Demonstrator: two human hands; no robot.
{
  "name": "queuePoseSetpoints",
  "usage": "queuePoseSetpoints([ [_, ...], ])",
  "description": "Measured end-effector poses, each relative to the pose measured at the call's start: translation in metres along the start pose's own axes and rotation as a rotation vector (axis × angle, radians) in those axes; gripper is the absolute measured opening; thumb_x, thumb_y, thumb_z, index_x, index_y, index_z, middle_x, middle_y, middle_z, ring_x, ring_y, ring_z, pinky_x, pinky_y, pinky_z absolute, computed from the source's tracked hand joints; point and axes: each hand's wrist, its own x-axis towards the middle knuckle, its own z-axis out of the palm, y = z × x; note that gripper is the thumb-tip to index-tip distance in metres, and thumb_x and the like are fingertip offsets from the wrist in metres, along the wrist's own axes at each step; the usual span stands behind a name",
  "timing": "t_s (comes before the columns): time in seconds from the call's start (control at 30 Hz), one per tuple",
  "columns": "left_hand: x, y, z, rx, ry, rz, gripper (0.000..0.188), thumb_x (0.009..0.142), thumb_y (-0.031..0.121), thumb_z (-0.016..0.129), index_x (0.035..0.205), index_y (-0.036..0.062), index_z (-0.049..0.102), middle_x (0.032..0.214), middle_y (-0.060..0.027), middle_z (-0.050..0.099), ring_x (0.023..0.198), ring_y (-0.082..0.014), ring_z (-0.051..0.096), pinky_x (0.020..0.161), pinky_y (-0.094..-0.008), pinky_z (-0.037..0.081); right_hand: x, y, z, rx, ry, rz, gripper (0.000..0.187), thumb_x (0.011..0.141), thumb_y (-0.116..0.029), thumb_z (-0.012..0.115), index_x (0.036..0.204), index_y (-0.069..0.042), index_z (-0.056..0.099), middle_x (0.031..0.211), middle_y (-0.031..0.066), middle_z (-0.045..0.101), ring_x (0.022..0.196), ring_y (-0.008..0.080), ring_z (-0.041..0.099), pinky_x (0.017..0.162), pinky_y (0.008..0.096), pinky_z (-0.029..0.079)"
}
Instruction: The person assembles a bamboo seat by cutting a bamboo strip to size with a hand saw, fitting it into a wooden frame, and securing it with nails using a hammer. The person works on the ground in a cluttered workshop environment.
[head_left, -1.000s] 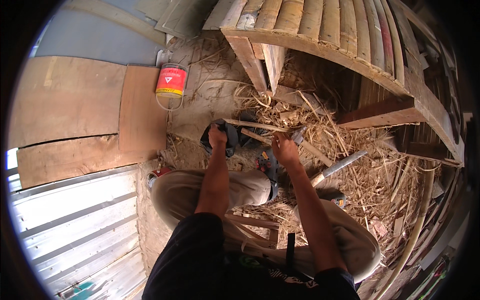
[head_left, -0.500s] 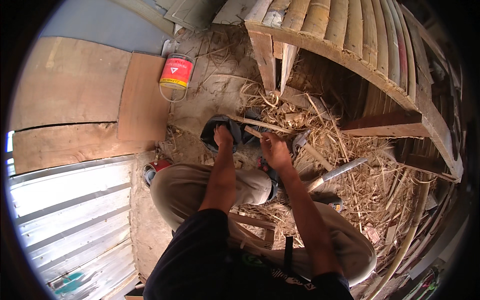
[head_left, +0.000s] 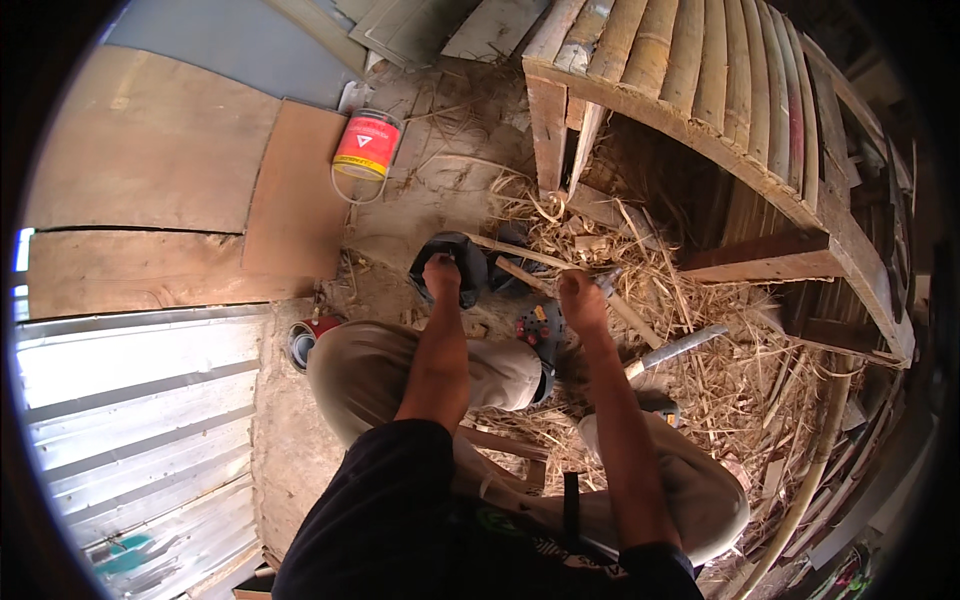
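while dipped into the dark container point(head_left: 470, 265): left hand point(head_left: 440, 277), fingers curled together, a small pale glint now showing at the tips, not visible half a second ago; cannot tell what, nor whether clamped on it.
right hand point(head_left: 582, 295): shifted right since the previous frame, from beside the far end of the short stick point(head_left: 523, 275) to beside its near end; fingers reaching out then, drawn in together now; cannot tell if clamped on anything.
dark container's place: on the earthen floor point(head_left: 300, 440), left of the short stick, far side of the left knee point(head_left: 345, 370); round-mouthed, soft-looking.
short stick's form: straight, pale wood, slanting from far left to near right.
metal tool point(head_left: 608, 279): just right of the right hand, grey, partly hidden, blurred.
bladed tool point(head_left: 690, 348): on the right, long grey blade, pale handle end toward near left.
shavings point(head_left: 740, 400): stringy, curled, straw-coloured, thickly strewn on the right.
slatted bench point(head_left: 690, 80): far right, rounded slats over a rough timber frame.
bucket point(head_left: 368, 145): far left, cylindrical, red and yellow, thin looped handle.
boards point(head_left: 150, 140): left, flat, brown, smooth-faced.
ribbed sheet point(head_left: 150, 400): near left, pale, shiny metal.
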Motion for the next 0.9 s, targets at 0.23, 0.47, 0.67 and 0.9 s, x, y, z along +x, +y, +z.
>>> queuePoseSetpoints([
  [0.23, -0.014, 0.002, -0.043, -0.796, -0.257, -0.286, 0.023, 0.096, 0.020, 0.066, 0.116, 0.0088, 0.071, 0.098, -0.0025, 0.072, 0.071, -0.0092, 0.059, 0.062, -0.0276, 0.050, -0.010, 0.044, -0.028, -0.311, 0.183, 0.298, 0.020, 0.091, -0.023, 0.058, 0.096, -0.005, 0.066, 0.088, 0.0203, 0.070, 0.081, 0.0412, 0.068, 0.072, 0.0485, 0.053],
  [0.47, -0.009, -0.008, -0.030, -0.265, -0.104, -0.051, 0.031, 0.088, 0.014, 0.070, 0.118, 0.0078, 0.069, 0.111, -0.0131, 0.070, 0.097, -0.0296, 0.067, 0.082, -0.0454, 0.056, -0.033, 0.059, -0.034, -0.341, 0.102, 0.160, 0.019, 0.092, -0.021, 0.058, 0.096, -0.004, 0.065, 0.088, 0.0216, 0.069, 0.082, 0.0410, 0.067, 0.070, 0.0470, 0.052],
  [0.67, -0.013, 0.007, 0.007, 0.220, -0.236, 0.069, 0.040, 0.097, 0.019, 0.059, 0.136, 0.0186, 0.055, 0.141, -0.0165, 0.049, 0.123, -0.0362, 0.053, 0.094, -0.0538, 0.056, -0.011, 0.002, -0.008, -0.054, 0.097, -0.100, 0.016, 0.090, -0.013, 0.062, 0.101, -0.003, 0.065, 0.083, 0.0220, 0.068, 0.076, 0.0408, 0.067, 0.067, 0.0459, 0.054],
  [0.9, 0.003, 0.000, 0.023, 0.170, -0.046, 0.093, 0.036, 0.093, 0.007, 0.055, 0.128, 0.0093, 0.063, 0.136, -0.0190, 0.054, 0.124, -0.0380, 0.052, 0.099, -0.0510, 0.051, -0.008, -0.045, 0.014, 0.000, -0.044, -0.029, 0.016, 0.090, -0.012, 0.061, 0.103, -0.004, 0.066, 0.087, 0.0211, 0.069, 0.082, 0.0401, 0.067, 0.071, 0.0451, 0.054],
])
